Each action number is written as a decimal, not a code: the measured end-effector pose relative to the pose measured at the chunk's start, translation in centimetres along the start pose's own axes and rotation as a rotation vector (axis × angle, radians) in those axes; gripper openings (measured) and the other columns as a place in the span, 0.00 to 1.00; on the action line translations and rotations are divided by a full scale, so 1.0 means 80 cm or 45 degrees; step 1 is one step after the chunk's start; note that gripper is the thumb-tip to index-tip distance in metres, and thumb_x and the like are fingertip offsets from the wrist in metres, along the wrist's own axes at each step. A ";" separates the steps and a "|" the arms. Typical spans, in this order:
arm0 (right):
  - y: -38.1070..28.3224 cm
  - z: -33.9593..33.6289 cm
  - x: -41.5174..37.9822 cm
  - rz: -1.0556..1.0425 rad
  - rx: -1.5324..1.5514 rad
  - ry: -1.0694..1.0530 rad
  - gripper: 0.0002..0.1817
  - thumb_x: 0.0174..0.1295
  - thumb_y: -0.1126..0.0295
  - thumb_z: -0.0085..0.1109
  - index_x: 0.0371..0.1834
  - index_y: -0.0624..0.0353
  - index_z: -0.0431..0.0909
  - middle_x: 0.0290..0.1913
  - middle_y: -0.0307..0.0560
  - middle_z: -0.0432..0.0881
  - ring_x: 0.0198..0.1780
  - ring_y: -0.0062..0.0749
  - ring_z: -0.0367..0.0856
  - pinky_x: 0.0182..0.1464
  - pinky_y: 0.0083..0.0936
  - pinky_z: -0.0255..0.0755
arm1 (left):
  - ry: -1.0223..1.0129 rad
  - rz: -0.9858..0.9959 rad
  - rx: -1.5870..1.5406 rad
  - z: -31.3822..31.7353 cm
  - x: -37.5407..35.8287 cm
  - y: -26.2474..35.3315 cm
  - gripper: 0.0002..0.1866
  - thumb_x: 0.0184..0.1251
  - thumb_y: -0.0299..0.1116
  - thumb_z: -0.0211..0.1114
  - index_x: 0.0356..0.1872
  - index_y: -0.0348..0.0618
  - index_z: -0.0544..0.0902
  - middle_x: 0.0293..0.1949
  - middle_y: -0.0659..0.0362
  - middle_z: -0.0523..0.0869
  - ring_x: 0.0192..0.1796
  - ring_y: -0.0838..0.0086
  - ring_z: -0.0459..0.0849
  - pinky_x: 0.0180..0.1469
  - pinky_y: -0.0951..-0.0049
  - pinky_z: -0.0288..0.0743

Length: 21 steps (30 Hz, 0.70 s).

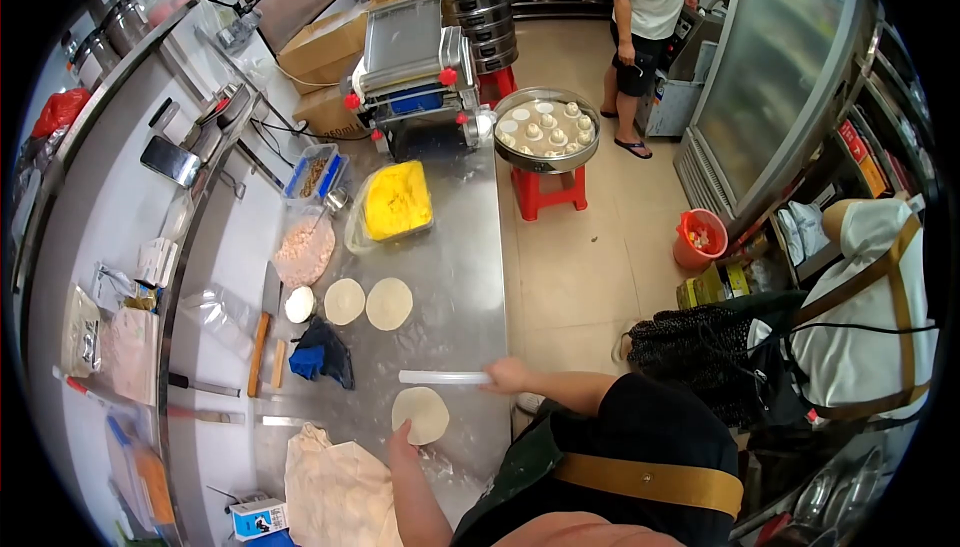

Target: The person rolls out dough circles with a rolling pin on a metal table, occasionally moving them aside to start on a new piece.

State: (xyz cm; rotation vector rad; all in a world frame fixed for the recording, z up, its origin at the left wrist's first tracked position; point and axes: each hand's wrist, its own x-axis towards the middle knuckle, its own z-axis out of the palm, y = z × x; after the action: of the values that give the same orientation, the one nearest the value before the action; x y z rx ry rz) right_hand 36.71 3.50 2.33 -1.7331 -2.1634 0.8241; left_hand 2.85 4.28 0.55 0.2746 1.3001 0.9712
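Observation:
My right hand is closed around one end of a white rolling pin, which lies sideways just above a round dough wrapper. At the lower left rim of that wrapper, my left hand has its edge between the fingers; some of them are hidden. Two more flat dough wrappers, one on the left and one on the right, lie farther up the steel table. Left of my left hand, a cream cloth covers something lumpy.
A tub of yellow filling, a bag of pinkish filling and a dark blue cloth sit along the wall side. A dough sheeter stands at the far end. Beyond the table edge, a red stool carries a steamer tray of buns. A person stands behind.

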 end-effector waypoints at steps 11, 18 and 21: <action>0.012 0.015 0.006 -0.024 0.041 0.011 0.23 0.57 0.45 0.60 0.30 0.56 0.79 0.23 0.54 0.81 0.28 0.55 0.80 0.32 0.46 0.73 | -0.114 0.223 0.704 0.052 0.010 0.008 0.19 0.54 0.24 0.71 0.48 0.30 0.81 0.43 0.52 0.86 0.42 0.68 0.86 0.44 0.69 0.78; 0.015 0.019 0.006 0.007 0.054 -0.001 0.22 0.57 0.44 0.58 0.32 0.54 0.81 0.25 0.54 0.82 0.29 0.53 0.80 0.34 0.46 0.74 | -0.108 0.172 0.720 0.055 -0.008 0.010 0.19 0.55 0.25 0.70 0.49 0.31 0.82 0.43 0.53 0.86 0.42 0.69 0.85 0.45 0.69 0.78; 0.013 0.016 0.007 0.023 0.058 0.035 0.22 0.57 0.45 0.60 0.34 0.55 0.81 0.26 0.55 0.82 0.30 0.54 0.81 0.34 0.46 0.74 | -0.137 0.201 0.568 0.067 -0.018 -0.005 0.18 0.55 0.25 0.70 0.48 0.31 0.82 0.43 0.53 0.86 0.42 0.69 0.86 0.43 0.69 0.79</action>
State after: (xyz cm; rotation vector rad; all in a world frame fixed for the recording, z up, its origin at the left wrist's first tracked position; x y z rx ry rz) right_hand 36.76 3.80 0.59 -1.7339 -2.0980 0.8427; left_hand 7.92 4.77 2.87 0.7725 1.4016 0.7757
